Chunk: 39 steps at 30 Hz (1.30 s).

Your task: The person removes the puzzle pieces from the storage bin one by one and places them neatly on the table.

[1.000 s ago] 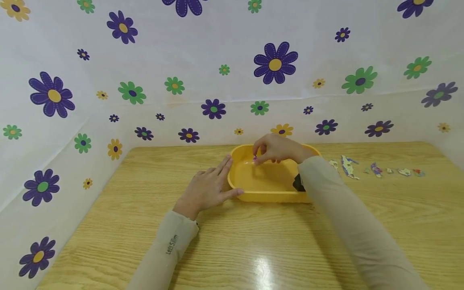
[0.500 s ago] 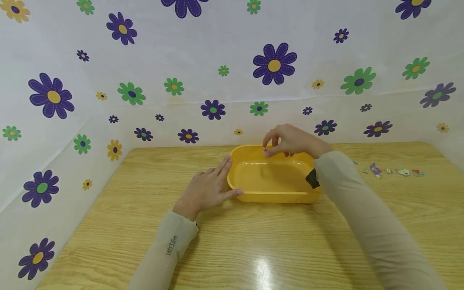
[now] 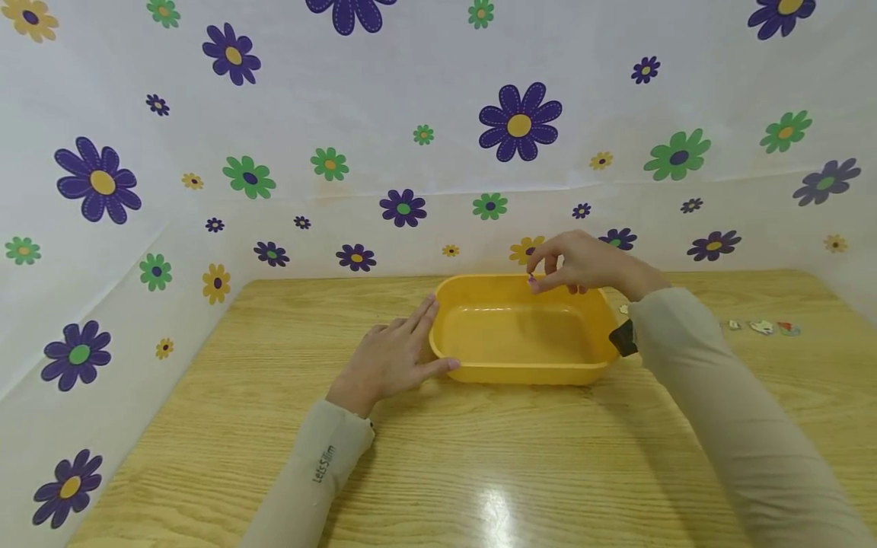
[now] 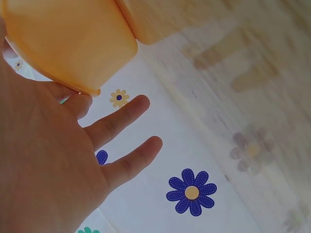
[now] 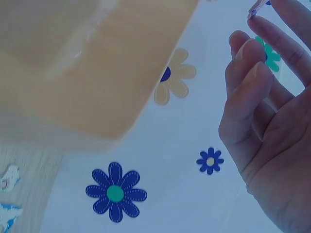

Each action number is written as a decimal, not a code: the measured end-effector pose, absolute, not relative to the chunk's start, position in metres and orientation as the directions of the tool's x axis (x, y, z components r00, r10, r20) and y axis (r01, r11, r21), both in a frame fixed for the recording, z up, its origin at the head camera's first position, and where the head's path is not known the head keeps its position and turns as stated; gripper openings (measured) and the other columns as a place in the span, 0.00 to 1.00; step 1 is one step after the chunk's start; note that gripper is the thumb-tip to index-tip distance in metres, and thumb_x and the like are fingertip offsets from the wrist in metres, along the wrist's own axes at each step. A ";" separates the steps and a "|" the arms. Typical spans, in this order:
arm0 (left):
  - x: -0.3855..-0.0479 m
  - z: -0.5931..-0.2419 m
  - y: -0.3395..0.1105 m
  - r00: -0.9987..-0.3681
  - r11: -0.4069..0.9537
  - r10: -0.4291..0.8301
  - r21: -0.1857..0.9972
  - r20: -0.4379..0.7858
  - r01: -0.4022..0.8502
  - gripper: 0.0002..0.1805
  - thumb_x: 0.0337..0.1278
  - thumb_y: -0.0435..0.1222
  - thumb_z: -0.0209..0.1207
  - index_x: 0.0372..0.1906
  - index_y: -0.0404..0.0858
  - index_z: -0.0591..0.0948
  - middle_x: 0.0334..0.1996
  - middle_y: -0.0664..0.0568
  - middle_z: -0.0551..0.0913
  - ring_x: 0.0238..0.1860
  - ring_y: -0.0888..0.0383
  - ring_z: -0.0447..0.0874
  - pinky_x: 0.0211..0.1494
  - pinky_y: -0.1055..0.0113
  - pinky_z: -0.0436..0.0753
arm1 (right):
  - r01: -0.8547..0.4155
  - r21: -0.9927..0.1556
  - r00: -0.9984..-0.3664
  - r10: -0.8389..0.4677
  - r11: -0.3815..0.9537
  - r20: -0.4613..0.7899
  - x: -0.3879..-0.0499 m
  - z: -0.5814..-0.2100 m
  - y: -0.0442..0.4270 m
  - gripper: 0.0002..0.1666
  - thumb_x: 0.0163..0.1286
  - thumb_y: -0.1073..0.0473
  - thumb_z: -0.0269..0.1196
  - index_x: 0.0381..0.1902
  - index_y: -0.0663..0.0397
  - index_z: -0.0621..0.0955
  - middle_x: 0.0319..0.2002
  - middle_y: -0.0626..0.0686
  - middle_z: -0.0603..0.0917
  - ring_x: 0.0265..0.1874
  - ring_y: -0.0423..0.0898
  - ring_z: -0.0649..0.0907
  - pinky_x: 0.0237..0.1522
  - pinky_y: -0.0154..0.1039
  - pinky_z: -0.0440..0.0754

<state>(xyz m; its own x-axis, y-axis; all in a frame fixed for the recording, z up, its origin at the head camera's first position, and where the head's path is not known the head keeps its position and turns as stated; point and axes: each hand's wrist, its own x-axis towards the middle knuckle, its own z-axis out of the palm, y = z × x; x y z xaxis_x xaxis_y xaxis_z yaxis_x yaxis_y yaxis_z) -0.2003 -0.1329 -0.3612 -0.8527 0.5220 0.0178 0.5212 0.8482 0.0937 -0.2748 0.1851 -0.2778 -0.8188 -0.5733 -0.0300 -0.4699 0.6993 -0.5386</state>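
Note:
A yellow plastic basin [image 3: 517, 374] stands near the back of the wooden table. My left hand [image 3: 387, 358] is at its left end, fingers stretched along the side and thumb resting on the front rim. In the left wrist view some fingertips [image 4: 80, 97] touch the rim, while two fingers spread away from it. Above the basin's back right rim, my right hand [image 3: 582, 262] pinches a small purple cut-out [image 3: 531, 279] between thumb and forefinger. The right wrist view shows this cut-out [image 5: 256, 8] as a thin, purplish-white scrap. Its exact kind cannot be made out.
Several small colourful cut-outs lie in a row to the right, including a whitish one [image 3: 761, 327] and a red one [image 3: 789, 329]. My right sleeve [image 3: 706, 365] hides others. A flower-patterned white sheet [image 3: 438, 99] rises behind the table.
My right hand has moved right and slightly up, from over the basin to its back rim, still pinching the purple cut-out. The left hand and the basin have stayed put.

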 end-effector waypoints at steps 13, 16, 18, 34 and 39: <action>-0.199 -0.360 -0.133 -0.853 0.849 0.523 0.090 0.010 0.521 0.53 0.67 0.70 0.44 0.82 0.38 0.46 0.82 0.49 0.45 0.69 0.39 0.71 0.64 0.42 0.76 | -0.443 -0.500 -0.852 -0.523 0.745 -0.024 -0.268 -0.281 0.230 0.17 0.68 0.57 0.71 0.49 0.61 0.85 0.30 0.52 0.79 0.15 0.46 0.76 0.20 0.39 0.81; -0.199 -0.360 -0.132 -0.853 0.849 0.522 0.093 0.009 0.520 0.54 0.67 0.70 0.44 0.82 0.38 0.46 0.82 0.50 0.45 0.69 0.40 0.71 0.65 0.42 0.75 | -0.426 -0.489 -0.865 -0.501 0.761 -0.025 -0.265 -0.282 0.241 0.18 0.67 0.57 0.71 0.50 0.62 0.85 0.30 0.52 0.80 0.16 0.47 0.76 0.21 0.40 0.82; -0.199 -0.360 -0.132 -0.852 0.848 0.524 0.093 0.013 0.522 0.54 0.67 0.70 0.45 0.82 0.38 0.46 0.82 0.49 0.45 0.69 0.40 0.71 0.65 0.43 0.75 | -0.417 -0.482 -0.873 -0.487 0.771 -0.024 -0.263 -0.283 0.248 0.18 0.67 0.57 0.72 0.50 0.62 0.85 0.31 0.52 0.80 0.16 0.47 0.76 0.21 0.40 0.82; -0.199 -0.360 -0.134 -0.849 0.845 0.528 0.093 0.015 0.527 0.53 0.68 0.68 0.46 0.82 0.38 0.46 0.81 0.50 0.44 0.68 0.39 0.71 0.65 0.42 0.75 | -0.383 -0.474 -0.897 -0.442 0.793 -0.014 -0.249 -0.287 0.288 0.17 0.67 0.60 0.71 0.50 0.64 0.84 0.29 0.50 0.80 0.15 0.45 0.74 0.19 0.37 0.80; -0.199 -0.359 -0.133 -0.848 0.844 0.530 0.091 0.017 0.529 0.53 0.68 0.69 0.44 0.82 0.38 0.46 0.81 0.51 0.43 0.69 0.40 0.71 0.65 0.43 0.75 | -0.367 -0.457 -0.905 -0.424 0.810 -0.025 -0.248 -0.291 0.300 0.18 0.67 0.60 0.71 0.51 0.65 0.84 0.27 0.49 0.79 0.15 0.45 0.73 0.19 0.36 0.79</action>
